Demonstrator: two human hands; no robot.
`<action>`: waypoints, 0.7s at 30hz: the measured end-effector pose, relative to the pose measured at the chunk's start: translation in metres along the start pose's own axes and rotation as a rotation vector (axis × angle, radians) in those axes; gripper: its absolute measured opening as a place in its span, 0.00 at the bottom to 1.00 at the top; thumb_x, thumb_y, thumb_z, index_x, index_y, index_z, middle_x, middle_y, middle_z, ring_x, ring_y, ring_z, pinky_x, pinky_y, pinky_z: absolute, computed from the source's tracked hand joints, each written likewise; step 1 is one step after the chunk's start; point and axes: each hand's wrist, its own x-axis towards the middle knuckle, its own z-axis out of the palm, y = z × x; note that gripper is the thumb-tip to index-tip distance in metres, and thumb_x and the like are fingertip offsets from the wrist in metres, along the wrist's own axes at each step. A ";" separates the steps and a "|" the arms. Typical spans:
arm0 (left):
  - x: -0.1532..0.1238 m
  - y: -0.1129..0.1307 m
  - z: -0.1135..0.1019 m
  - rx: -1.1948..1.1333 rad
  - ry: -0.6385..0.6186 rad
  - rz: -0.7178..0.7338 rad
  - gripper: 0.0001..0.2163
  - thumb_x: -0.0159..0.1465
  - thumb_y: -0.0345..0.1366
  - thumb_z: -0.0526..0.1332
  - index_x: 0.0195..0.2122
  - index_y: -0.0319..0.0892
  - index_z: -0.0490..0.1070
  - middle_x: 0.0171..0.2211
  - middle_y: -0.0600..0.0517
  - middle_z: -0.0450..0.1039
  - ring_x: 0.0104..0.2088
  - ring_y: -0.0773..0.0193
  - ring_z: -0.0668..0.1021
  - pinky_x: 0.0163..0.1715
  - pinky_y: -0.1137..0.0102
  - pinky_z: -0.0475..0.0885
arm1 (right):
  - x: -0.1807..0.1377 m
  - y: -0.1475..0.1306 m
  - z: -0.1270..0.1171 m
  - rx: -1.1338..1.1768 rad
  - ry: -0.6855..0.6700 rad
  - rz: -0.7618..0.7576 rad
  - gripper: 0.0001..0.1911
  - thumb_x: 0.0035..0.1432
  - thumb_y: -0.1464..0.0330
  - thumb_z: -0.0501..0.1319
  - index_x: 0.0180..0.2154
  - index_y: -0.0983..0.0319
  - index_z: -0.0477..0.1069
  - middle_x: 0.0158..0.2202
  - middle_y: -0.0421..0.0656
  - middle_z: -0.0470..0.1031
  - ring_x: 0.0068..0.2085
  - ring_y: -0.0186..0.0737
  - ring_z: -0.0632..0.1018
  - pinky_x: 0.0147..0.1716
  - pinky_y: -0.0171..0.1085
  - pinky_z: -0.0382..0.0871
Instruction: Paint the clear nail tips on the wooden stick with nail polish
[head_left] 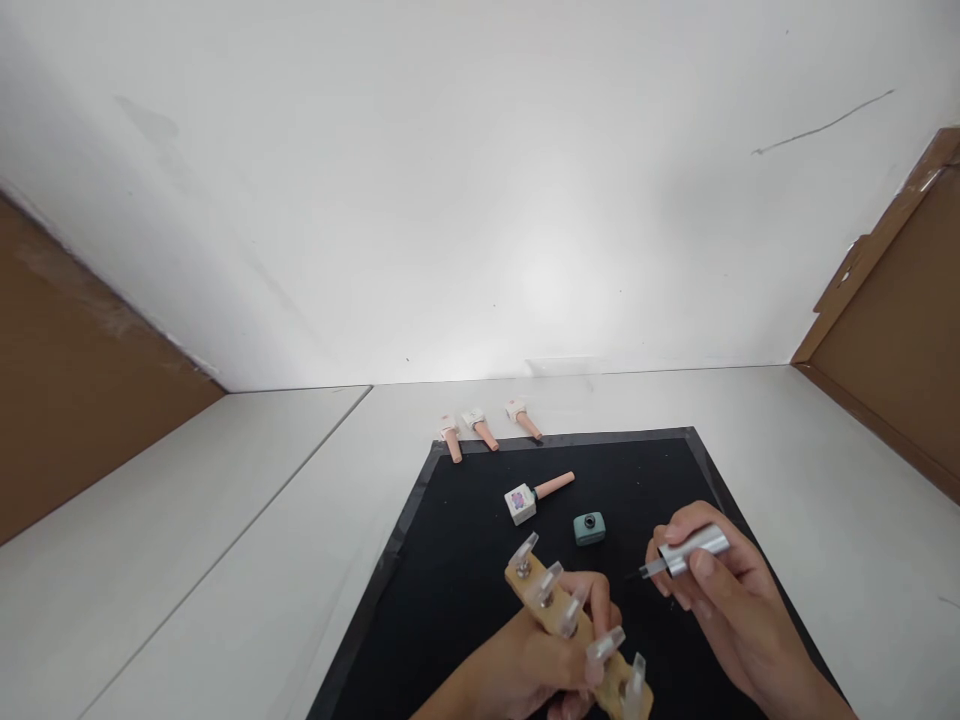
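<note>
My left hand is closed around a wooden nail tip stand, held at a slant above the black mat. Several clear false nails stand up from it in a row. My right hand grips a silver nail polish brush cap between thumb and fingers, its dark bristles pointing left toward the stand without touching it. An uncapped teal nail polish bottle stands on the mat between and beyond my hands. Left of it lies a white nail polish bottle with a pink cap.
Three more white bottles with pink caps lie along the mat's far edge, one of them here. The black mat rests on a white table. A white wall rises behind, with brown cardboard panels at both sides.
</note>
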 end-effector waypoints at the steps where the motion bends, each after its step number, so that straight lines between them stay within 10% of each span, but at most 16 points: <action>1: 0.000 -0.001 0.000 0.063 0.017 -0.004 0.18 0.43 0.38 0.74 0.21 0.38 0.63 0.17 0.61 0.62 0.08 0.81 0.60 0.04 0.83 0.56 | 0.001 0.000 0.000 0.038 0.003 0.008 0.08 0.57 0.58 0.63 0.33 0.55 0.74 0.23 0.36 0.64 0.22 0.32 0.63 0.23 0.31 0.56; 10: 0.001 0.004 0.008 0.693 0.220 0.069 0.13 0.49 0.37 0.69 0.24 0.39 0.63 0.19 0.59 0.64 0.15 0.79 0.62 0.13 0.82 0.58 | 0.008 -0.007 0.005 -0.222 -0.022 -0.100 0.23 0.56 0.54 0.62 0.18 0.61 0.62 0.18 0.34 0.54 0.22 0.33 0.59 0.20 0.32 0.54; 21: 0.006 0.009 0.015 0.630 0.276 0.007 0.15 0.47 0.35 0.68 0.22 0.41 0.59 0.16 0.62 0.59 0.12 0.79 0.60 0.10 0.82 0.57 | 0.009 -0.017 0.011 -0.602 -0.148 -0.256 0.23 0.62 0.54 0.55 0.19 0.60 0.62 0.16 0.34 0.54 0.21 0.33 0.60 0.19 0.32 0.55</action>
